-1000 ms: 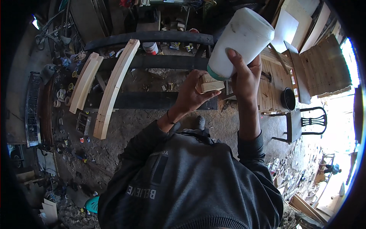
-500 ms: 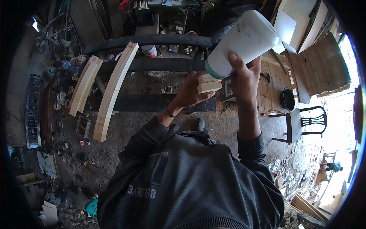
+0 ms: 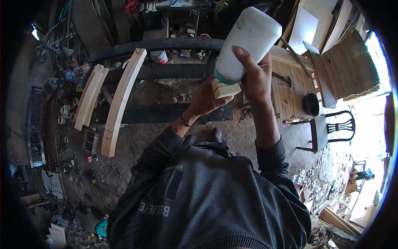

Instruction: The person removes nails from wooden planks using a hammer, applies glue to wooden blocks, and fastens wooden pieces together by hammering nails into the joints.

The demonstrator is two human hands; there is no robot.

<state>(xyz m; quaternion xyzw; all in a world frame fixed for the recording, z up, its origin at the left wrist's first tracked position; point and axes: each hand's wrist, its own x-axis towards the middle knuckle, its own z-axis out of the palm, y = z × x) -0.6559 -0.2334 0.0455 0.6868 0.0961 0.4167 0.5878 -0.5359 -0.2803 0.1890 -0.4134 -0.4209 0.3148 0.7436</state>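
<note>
My right hand (image 3: 256,79) is closed round a white plastic bottle (image 3: 253,39). The bottle is tipped with its green cap end (image 3: 224,79) down, over a small pale wooden block (image 3: 226,91). Whether the cap end touches the wood I cannot tell. My left hand (image 3: 204,99) grips that block from its left side, thumb along the near face. The far part of the block is hidden behind the bottle and my fingers.
Dark beams (image 3: 166,113) run across in front of me. Two curved wooden pieces, a long one (image 3: 123,101) and a shorter one (image 3: 92,96), lie over them at left. To the right are a slatted wooden surface (image 3: 286,99), a black bowl (image 3: 311,103) and a chair (image 3: 321,135).
The bottle has moved left and tipped more steeply, its green end now over the block's top. My left hand has stayed nearly in place with the block.
</note>
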